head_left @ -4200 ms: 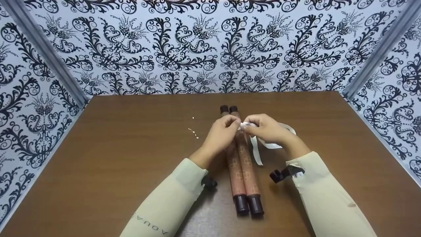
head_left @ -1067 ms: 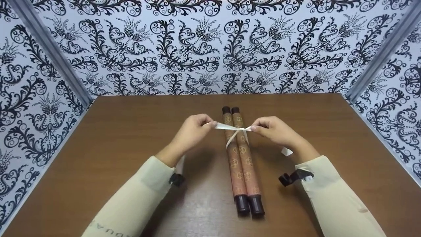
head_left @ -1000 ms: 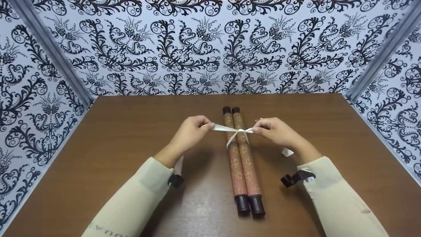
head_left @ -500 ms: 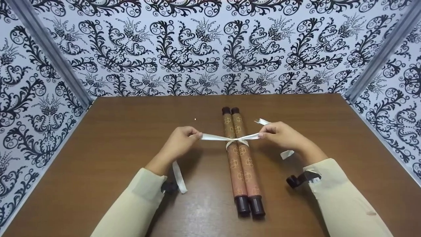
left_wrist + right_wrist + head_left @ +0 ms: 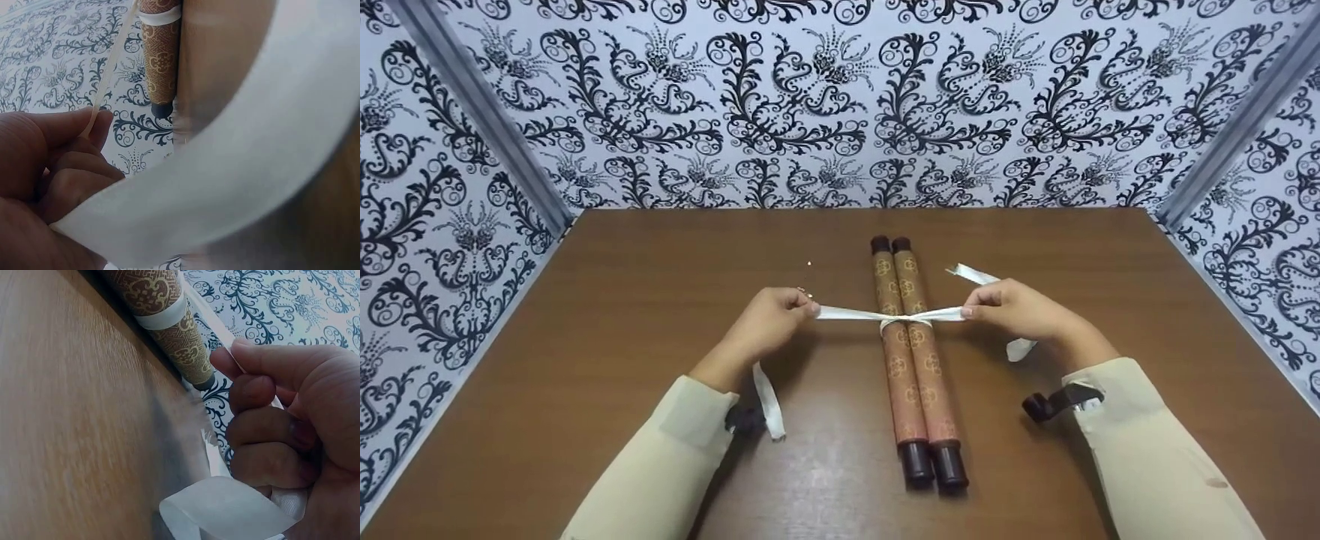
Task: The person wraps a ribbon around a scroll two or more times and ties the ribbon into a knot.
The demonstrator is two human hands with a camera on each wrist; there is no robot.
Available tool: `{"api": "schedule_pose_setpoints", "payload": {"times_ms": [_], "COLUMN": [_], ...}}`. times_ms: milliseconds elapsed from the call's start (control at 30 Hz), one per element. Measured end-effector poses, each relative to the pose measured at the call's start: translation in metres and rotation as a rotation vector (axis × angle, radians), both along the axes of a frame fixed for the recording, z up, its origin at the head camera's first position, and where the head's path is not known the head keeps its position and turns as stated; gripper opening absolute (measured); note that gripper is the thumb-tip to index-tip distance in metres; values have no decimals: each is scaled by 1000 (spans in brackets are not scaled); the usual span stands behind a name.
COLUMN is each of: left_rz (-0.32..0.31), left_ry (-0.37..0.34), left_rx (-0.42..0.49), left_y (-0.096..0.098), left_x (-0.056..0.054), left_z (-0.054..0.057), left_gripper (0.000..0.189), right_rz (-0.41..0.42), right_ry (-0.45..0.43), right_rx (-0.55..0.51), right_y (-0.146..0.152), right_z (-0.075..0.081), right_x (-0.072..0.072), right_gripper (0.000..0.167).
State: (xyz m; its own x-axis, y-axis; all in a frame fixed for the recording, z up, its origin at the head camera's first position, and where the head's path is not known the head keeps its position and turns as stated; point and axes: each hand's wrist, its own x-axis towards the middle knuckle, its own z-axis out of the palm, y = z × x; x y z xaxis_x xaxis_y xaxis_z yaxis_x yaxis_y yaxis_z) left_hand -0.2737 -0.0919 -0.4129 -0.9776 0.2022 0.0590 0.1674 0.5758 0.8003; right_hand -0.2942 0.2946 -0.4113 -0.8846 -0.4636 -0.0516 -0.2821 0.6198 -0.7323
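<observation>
Two patterned scrolls [image 5: 915,375] with dark end knobs lie side by side on the table, pointing away from me. A white ribbon [image 5: 851,313] goes round both and crosses on top near their middle. My left hand [image 5: 769,322] pinches one end of it, drawn taut to the left. On the other side my right hand [image 5: 1020,311] pinches the opposite end between thumb and forefinger. The left wrist view has a loose ribbon tail [image 5: 236,169] curving from under the left hand. In the right wrist view another ribbon tail [image 5: 236,506] with a frayed tip hangs below the curled right fingers.
The scrolls rest on a brown wooden table [image 5: 622,300]. Tiny pale specks lie left of the scrolls, partly behind the left hand. Patterned walls [image 5: 840,97] close off the back and both sides.
Both hands have moved apart from over the scrolls, and the ribbon has pulled straight and flat across them. The loop round the scrolls has tightened. During the last half second the hands barely moved.
</observation>
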Motion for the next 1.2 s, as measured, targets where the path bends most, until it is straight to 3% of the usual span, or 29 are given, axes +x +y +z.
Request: {"api": "schedule_pose_setpoints", "payload": {"times_ms": [333, 733, 1200], "left_rz": [17, 51, 28], "left_ry": [0, -42, -78], "left_rx": [22, 22, -18], "left_y": [-1, -5, -6], "left_x": [-5, -6, -3], "left_z": [-6, -5, -3], "left_gripper": [15, 15, 17], "right_rz": [73, 116, 122], "right_ry": [-27, -31, -58], "right_rx": [0, -14, -19], "right_y": [9, 7, 9], "right_z": [-3, -1, -3], "right_x": [-2, -1, -2], "right_gripper": [22, 23, 21]}}
